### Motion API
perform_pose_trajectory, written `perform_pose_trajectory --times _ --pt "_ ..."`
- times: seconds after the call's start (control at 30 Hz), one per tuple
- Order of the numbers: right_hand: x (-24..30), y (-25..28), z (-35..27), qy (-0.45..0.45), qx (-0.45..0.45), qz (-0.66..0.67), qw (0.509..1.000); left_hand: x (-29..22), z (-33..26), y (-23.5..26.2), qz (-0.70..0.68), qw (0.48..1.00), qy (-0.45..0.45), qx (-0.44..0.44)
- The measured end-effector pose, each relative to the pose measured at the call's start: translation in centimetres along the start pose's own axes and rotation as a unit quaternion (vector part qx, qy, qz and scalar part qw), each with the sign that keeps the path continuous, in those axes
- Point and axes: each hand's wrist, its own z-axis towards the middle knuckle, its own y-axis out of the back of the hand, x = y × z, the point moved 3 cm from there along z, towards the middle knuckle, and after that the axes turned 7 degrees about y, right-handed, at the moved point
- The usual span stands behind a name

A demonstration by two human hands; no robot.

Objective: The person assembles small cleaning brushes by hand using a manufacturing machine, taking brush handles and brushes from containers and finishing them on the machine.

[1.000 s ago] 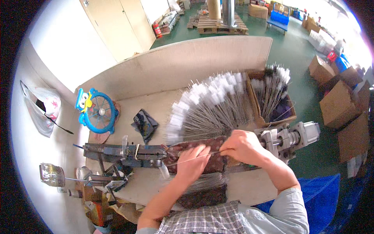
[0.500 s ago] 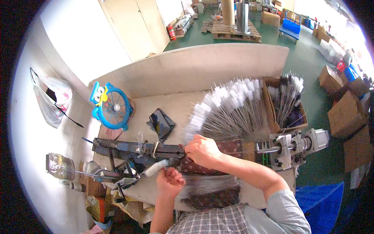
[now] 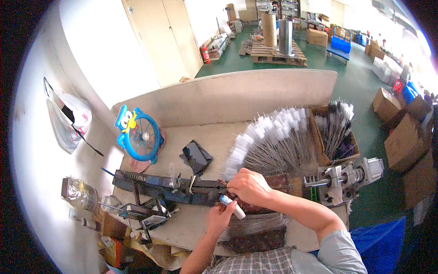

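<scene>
The white-tipped wire brush (image 3: 232,208) lay between both hands, its tip poking out below the right hand (image 3: 248,186), which closed around it over the dark machine (image 3: 173,187). The left hand (image 3: 220,218) pinched its wire just beneath, above the tabletop (image 3: 182,228).

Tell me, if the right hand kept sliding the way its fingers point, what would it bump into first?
The right hand points leftward along the dark metal machine. It would probably meet the machine's raised clamp parts first, just beyond its fingers, though depth is hard to judge from above. The left hand holds a white-tipped brush just below.
</scene>
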Motion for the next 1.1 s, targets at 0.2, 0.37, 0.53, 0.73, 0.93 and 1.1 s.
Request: perform_pose_trajectory --times 0.2,0.37,0.53,0.73,0.93,1.1 --pt "0.4 2.2 -4.0 0.063 -0.044 0.034 0.996 0.6 -0.6 -3.7 -0.307 0.949 0.067 0.029" --pt "-1.8 -4.2 -5.9 0.034 -0.021 0.013 0.999 1.5 0.5 -1.5 0.069 0.998 -0.006 -0.006" --pt "-2.5 -4.8 -5.5 -0.009 0.064 -0.022 0.998 0.8 -0.1 1.2 0.082 0.996 0.02 -0.019" --pt "-3.2 -4.4 -6.9 0.104 0.055 -0.092 0.989 8.7 -1.9 11.9 -0.369 0.901 0.135 -0.186" --pt "-3.5 -4.0 -6.3 -0.029 0.083 0.011 0.996 8.3 -4.5 15.8 -0.422 0.858 0.178 -0.232" --pt "-4.0 -4.6 -6.5 -0.041 0.062 0.042 0.996 7.6 -3.7 16.6 -0.452 0.854 0.166 -0.196"
